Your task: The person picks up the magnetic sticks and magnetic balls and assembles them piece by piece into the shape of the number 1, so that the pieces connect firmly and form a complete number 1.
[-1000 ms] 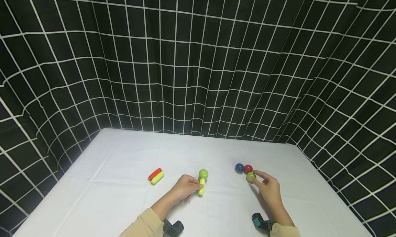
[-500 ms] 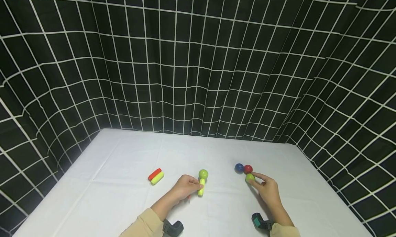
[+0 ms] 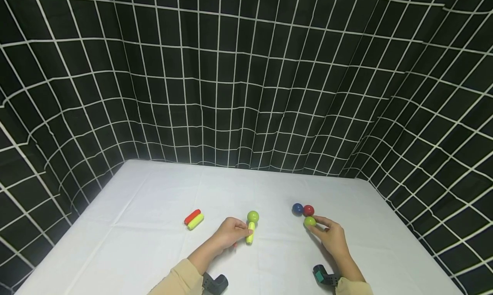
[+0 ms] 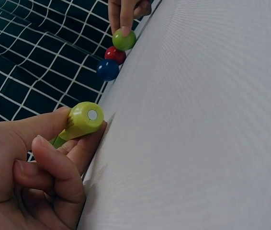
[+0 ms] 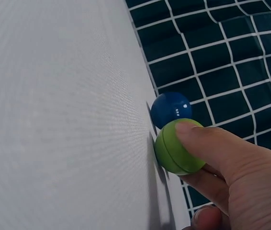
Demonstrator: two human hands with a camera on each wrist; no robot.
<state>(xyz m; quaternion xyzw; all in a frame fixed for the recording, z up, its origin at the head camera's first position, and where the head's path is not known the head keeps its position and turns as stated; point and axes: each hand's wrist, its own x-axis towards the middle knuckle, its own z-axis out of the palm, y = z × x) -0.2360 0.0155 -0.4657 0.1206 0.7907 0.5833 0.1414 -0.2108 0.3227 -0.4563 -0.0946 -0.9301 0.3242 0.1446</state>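
In the head view, left of the lower middle of the frame, a red stick (image 3: pixel 192 216) and a yellow stick (image 3: pixel 195 222) lay slanted, side by side, on a white tabletop (image 3: pixel 154 192). Right of these 2, at the lower centre, the left hand (image 3: pixel 230 234) pinched a lime stick (image 3: pixel 250 234) between thumb and fingers; in the left wrist view its other fingers were curled toward the palm, and the stick's near end showed a pale round spot. A small red tip (image 3: pixel 235 244) peeked out beneath that hand, mostly hidden. At the stick's upper end sat 1 lime ball (image 3: pixel 253 216).

Right of the lower middle, a blue ball (image 3: pixel 298 208) and a red ball (image 3: pixel 308 210) sat side by side. Just below the red ball was a green ball (image 3: pixel 310 221), pinched between thumb and fingers of the right hand (image 3: pixel 334 238); whether these 2 balls touched, I could not tell. A black curtain (image 3: pixel 239 94) with white grid lines filled the upper frame.
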